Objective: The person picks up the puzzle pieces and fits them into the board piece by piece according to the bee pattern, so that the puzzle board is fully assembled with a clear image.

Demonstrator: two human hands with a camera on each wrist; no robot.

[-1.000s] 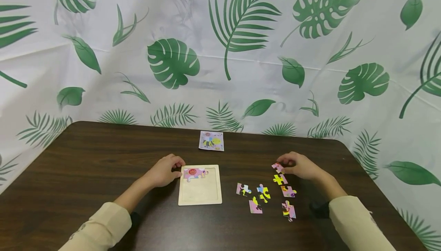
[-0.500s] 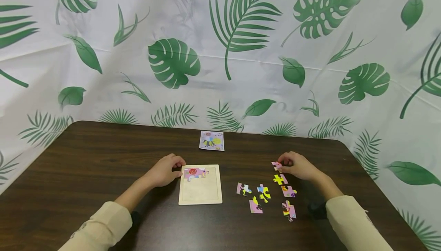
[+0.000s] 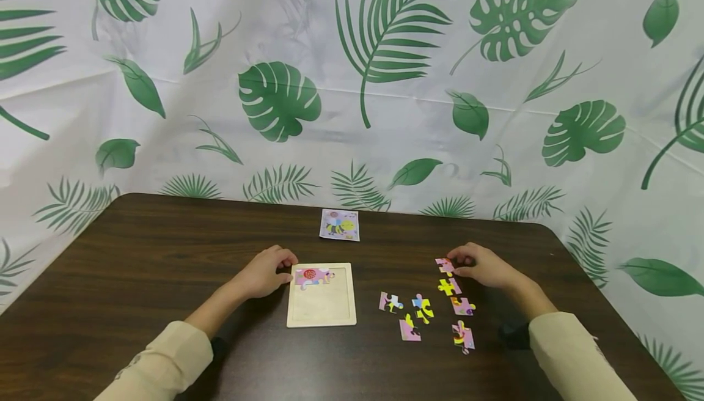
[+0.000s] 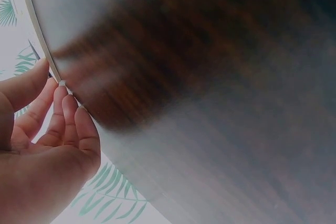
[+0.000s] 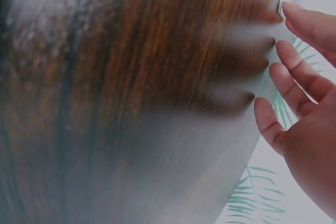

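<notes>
My left hand (image 3: 264, 275) pinches the upper left corner of a pale wooden puzzle tray (image 3: 321, 315), thumb and fingertips at its edge. In the tray's top left part lie joined pink puzzle pieces (image 3: 311, 276) with a red round print. My right hand (image 3: 483, 268) is beside a pink puzzle piece (image 3: 443, 264) at the top of the right-hand column, thumb and forefinger close to its right edge. In the right wrist view the fingers (image 5: 296, 66) are spread and loosely bent, the thumb near a piece's edge; whether it touches cannot be told.
Below that piece lie a yellow piece (image 3: 448, 286), a pink one (image 3: 463, 306) and another (image 3: 463, 335). Three more pieces, one blue and yellow (image 3: 423, 308), lie between them and the tray. A bee picture card (image 3: 340, 225) lies at the back of the dark table (image 3: 165, 236).
My right hand has drawn slightly to the right, its thumb off the pink piece it overlapped half a second ago. My left hand and the tray stay put; the view shifts slightly.
</notes>
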